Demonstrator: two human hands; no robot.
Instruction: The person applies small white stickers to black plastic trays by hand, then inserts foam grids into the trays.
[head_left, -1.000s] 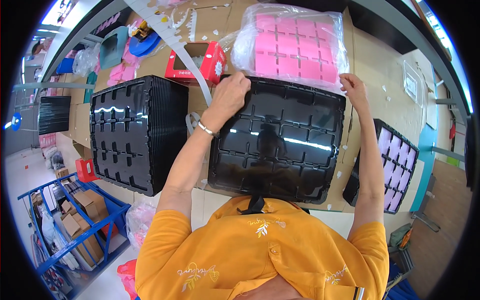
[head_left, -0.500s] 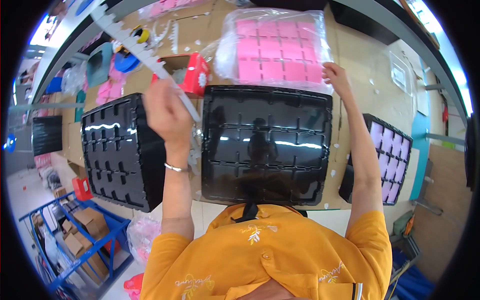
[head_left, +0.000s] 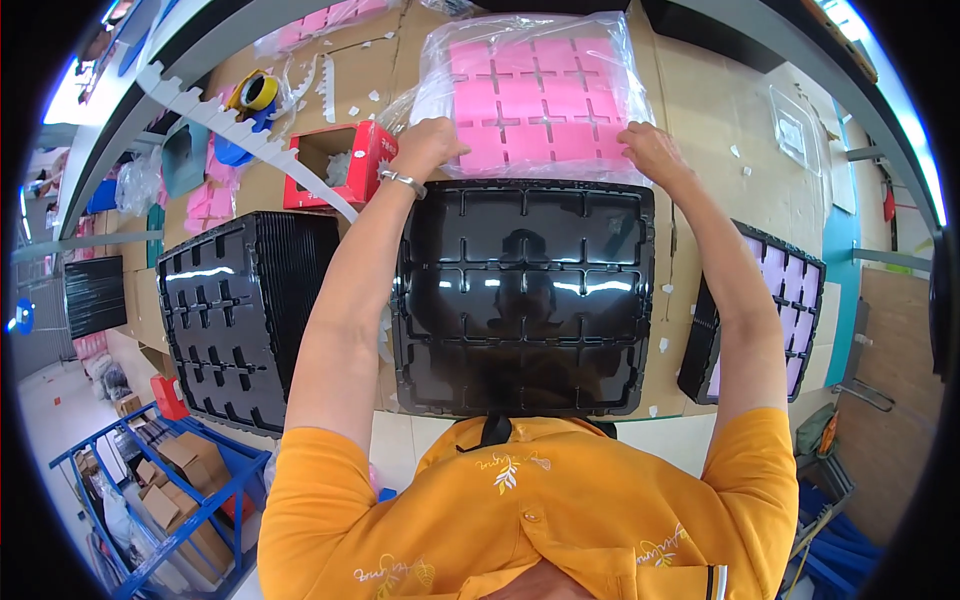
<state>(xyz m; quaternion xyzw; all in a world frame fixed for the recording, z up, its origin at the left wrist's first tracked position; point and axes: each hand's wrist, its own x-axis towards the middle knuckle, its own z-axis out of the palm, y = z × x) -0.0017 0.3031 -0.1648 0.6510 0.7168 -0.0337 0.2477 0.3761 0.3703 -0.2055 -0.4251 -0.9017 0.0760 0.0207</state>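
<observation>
White characters on the red box (head_left: 371,163), white script on the orange shirt (head_left: 540,490).

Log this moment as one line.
Left hand: at lower left corner of pink slotted sheets; right hand: at lower right corner; clear plastic bag: around sheets; black compartment tray: nearer person

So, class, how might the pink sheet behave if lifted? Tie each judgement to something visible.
The pink sheet would probably bend, since cross-shaped slots break up its surface. It could start tearing at those slots if tugged hard. The clear plastic about it looks shiny and wrinkled, so a grip there might slip.
</observation>
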